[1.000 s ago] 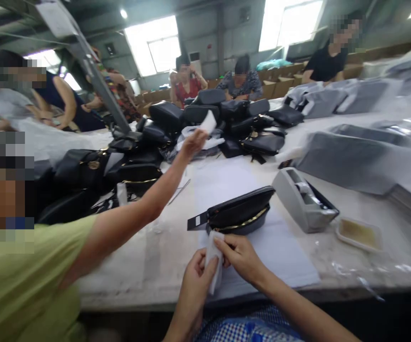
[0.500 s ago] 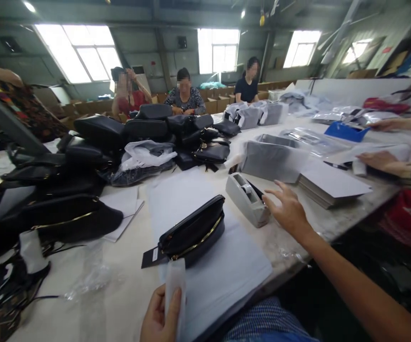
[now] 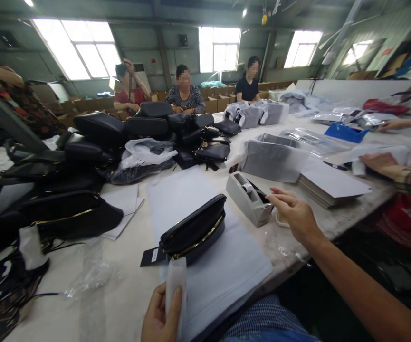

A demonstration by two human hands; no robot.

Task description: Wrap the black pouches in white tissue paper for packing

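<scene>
My left hand [image 3: 160, 316] is at the bottom edge, closed on a small folded white wrapper [image 3: 176, 289] held upright. Just beyond it a black purse [image 3: 194, 230] with a gold zipper and a black tag lies on a sheet of white paper [image 3: 205, 256]. My right hand [image 3: 292, 211] reaches to the front end of a grey tape dispenser [image 3: 248, 198], fingers curled and pinched at its cutter; whether tape is between them I cannot make out.
A heap of black bags [image 3: 94, 147] fills the left and middle of the table. Grey wrapped packs [image 3: 274, 159] and a stack of card sheets [image 3: 328, 185] lie to the right. Other people sit around the table; one person's hand [image 3: 378, 161] rests at right.
The view swung right a second ago. My right hand left the wrapper, reached toward the tape dispenser with fingers spread, and now its fingers are curled at the dispenser's front. The left hand stays put.
</scene>
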